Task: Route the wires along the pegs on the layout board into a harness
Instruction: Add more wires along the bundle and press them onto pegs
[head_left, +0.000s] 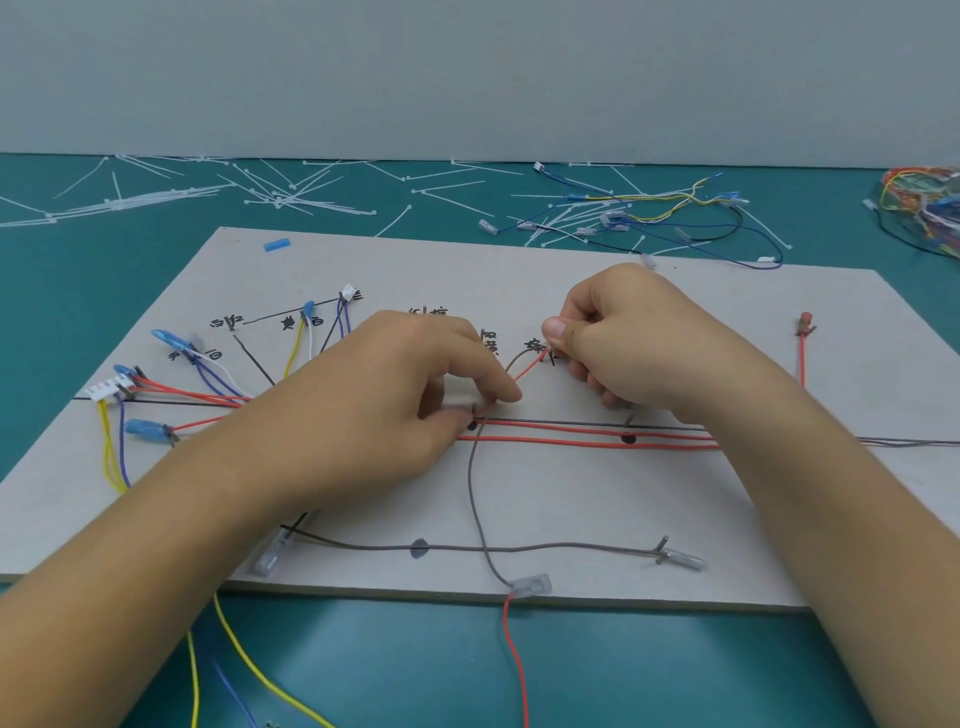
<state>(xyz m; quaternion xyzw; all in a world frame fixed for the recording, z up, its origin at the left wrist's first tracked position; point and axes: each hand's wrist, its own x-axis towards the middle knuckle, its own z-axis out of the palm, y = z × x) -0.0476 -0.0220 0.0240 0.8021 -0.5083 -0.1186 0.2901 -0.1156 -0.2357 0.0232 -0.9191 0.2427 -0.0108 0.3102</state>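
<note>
Both hands are over the middle of the layout board (571, 499), which lies flat on the teal bench (623, 665). The left hand (374, 395) has its thumb and forefinger pinched together around a peg (474, 410) near the board's centre, grip clenched right where the grey wire (475, 499) bends down off the horizontal run. The right hand (618, 338) sits at about 1 o'clock from the left one, and its thumb and forefinger are nipping the end where a red wire (527, 371) and a grey lead meet, so that grip is closed on the wire end.

Two long red wires (571, 441) run side by side across the board toward 3 o'clock, under the right wrist. The grey wire drops toward 6 o'clock to a clear terminal sleeve (532, 584) at the board's near edge, with another red lead trailing off over the bench.

Over at 9 o'clock there's a white connector (106, 389) and several blue terminals (143, 428) already hooked on pegs with yellow, blue and red leads. Loose white zip ties (291, 200) are scattered across the bench at 11 o'clock, and a spare wire bundle (649, 218) lies at 1 o'clock.
</note>
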